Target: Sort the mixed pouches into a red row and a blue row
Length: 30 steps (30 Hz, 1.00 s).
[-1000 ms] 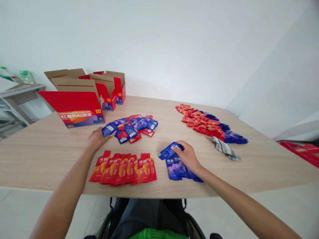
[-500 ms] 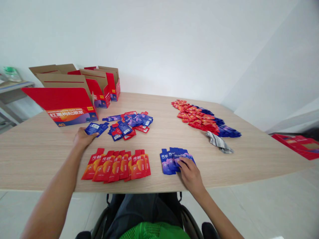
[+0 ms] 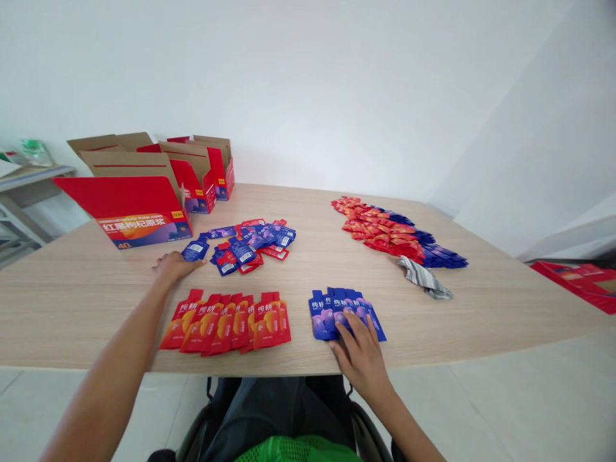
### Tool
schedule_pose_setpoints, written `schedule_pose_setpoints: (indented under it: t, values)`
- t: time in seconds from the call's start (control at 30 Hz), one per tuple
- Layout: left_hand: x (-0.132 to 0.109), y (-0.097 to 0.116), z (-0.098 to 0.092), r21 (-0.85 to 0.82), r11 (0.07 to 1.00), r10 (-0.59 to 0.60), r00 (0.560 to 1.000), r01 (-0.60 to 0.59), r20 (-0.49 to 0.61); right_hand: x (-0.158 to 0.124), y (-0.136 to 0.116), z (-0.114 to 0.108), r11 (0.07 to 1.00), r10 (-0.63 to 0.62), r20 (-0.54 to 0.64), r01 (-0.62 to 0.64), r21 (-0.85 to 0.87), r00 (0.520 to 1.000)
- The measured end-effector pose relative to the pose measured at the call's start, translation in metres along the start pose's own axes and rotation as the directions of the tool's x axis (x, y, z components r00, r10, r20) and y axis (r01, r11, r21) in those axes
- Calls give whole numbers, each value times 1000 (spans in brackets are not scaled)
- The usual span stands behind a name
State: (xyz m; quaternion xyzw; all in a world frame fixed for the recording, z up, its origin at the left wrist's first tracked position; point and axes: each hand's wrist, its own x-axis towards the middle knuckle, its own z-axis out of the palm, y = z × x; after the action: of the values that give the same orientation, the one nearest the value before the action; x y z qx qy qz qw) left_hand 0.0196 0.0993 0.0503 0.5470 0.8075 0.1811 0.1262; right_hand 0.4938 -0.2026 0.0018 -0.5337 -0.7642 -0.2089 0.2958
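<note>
My left hand is at the left of the table with its thumb along the near edge of a blue pouch, gripping it beside a loose pile of blue and red pouches. Part of its fingers is hidden behind the hand. My right hand lies with fingers spread on a fanned row of blue pouches near the front edge, pinching nothing. Left of that row, red pouches overlap in a similar fan, fronts up.
Several open red cartons stand at the back left. A long heap of red and blue pouches stretches across the right side, with a crumpled striped cloth at its near end. A red box sits beyond the table's right edge.
My left hand has moved right with the blue pouch, closer to the pile. My right hand has let go of a blue pouch and spread its fingers over the row, slightly lower.
</note>
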Motion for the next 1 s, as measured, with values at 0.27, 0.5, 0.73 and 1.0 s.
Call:
schedule_pose_setpoints:
  t: [0.27,0.5,0.73,1.0]
  values:
    - [-22,-16,6,-173,982,-97,984,70,-152,1,-6,6,995,97,-60,-97,1,993]
    - [-56,-45,4,-697,714,-80,981,-68,-177,-4,-3,14,992,125,-73,-125,3,990]
    - [-108,-54,-21,-846,534,16,1000,3,13,-2,-11,16,996,93,-172,-88,35,981]
    - [-152,-18,-72,-810,580,369,915,-90,163,51,-70,8,951,-139,-177,182,251,974]
